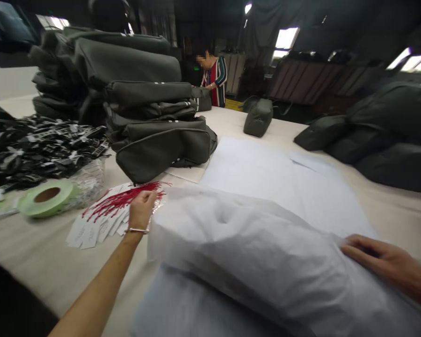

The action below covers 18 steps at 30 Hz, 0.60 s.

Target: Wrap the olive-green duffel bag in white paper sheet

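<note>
In the head view, a puffy, soft white non-woven cover [249, 252] is seen, crumpled and matte, filling the near table [38, 262]. The right hand [382, 262] is laid open and flat on its right end. Flat white paper hang tags [94, 229] with thin red cords [119, 199] are fanned left of the cover. The left hand [140, 210] is curled onto the cords; a pinch cannot be told.

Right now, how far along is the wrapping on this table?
Done: one bundle lies covered in white wrap. In hand: the right hand rests on it, the left hand touches the red-stringed tags. Left: a stack of grey bags sits unwrapped, with flat white sheets beside it.
</note>
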Motion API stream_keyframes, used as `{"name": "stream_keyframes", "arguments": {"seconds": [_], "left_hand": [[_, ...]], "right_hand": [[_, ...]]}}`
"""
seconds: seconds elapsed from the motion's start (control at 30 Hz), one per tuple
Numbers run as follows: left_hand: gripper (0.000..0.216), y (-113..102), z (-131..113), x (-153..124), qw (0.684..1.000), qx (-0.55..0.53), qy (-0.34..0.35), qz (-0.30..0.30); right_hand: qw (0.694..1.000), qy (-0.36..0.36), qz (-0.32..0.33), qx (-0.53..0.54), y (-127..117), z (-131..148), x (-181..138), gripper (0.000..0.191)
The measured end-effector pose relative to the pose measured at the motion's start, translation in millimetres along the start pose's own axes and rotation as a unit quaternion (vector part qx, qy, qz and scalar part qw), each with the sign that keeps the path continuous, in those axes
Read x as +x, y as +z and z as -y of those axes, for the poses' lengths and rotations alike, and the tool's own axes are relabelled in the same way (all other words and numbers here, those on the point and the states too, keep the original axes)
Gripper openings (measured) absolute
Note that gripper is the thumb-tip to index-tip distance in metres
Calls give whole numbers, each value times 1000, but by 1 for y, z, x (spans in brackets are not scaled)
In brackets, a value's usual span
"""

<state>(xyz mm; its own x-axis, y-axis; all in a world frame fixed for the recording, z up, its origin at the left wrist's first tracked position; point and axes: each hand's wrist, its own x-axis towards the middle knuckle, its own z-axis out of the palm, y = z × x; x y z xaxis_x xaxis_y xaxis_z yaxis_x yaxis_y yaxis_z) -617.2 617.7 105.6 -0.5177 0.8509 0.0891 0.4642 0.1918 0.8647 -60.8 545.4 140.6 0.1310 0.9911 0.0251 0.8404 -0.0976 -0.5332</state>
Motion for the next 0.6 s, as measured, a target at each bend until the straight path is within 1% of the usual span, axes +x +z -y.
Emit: {"name": "stream_keyframes", "arguments": {"seconds": [0.07, 0.1, 0.13, 0.17, 0.2, 0.23, 0.27, 0.3, 0.33, 0.37, 0.4, 0.43, 0.5, 0.53, 0.6], "left_hand": [[28, -9, -21, -8, 998, 9, 15, -63], [28, -12, -36, -19, 993, 11, 36, -116], [29, -13, -54, -35, 985, 9, 105, -137], [27, -11, -73, -56, 978, -14, 179, -107], [25, -5, -92, -82, 964, -35, 262, -16], [24, 6, -111, -111, 931, -31, 355, 74], [28, 22, -129, -142, 873, -36, 455, 174], [36, 42, -145, -172, 797, -37, 550, 246], [49, 65, -158, -200, 734, -22, 616, 284], [60, 91, -169, -223, 696, 2, 655, 295], [65, 117, -176, -240, 685, 32, 664, 299], [69, 141, -180, -252, 685, 62, 660, 302], [73, 178, -181, -261, 706, 135, 621, 312], [73, 190, -178, -261, 717, 168, 597, 318], [70, 201, -174, -258, 728, 220, 560, 329]], "right_hand": [[998, 14, 63, 8, -6, 11, 2, 38], [995, 11, 99, 15, -9, 16, 4, 39], [991, 7, 128, 22, -13, 18, 6, 38], [988, 5, 151, 30, -16, 20, 8, 36], [986, 3, 162, 40, -19, 20, 10, 34], [985, 1, 168, 49, -20, 19, 11, 33], [984, -4, 169, 57, -21, 17, 12, 32], [984, -10, 167, 62, -20, 14, 12, 32], [984, -20, 167, 64, -18, 11, 12, 31], [984, -30, 165, 64, -15, 8, 13, 30], [984, -41, 163, 64, -12, 5, 15, 29], [983, -51, 163, 63, -9, 3, 17, 27], [982, -70, 162, 61, -10, 3, 22, 26], [982, -78, 160, 60, -15, 5, 23, 25], [984, -97, 137, 58, -36, 9, 19, 23]]}}
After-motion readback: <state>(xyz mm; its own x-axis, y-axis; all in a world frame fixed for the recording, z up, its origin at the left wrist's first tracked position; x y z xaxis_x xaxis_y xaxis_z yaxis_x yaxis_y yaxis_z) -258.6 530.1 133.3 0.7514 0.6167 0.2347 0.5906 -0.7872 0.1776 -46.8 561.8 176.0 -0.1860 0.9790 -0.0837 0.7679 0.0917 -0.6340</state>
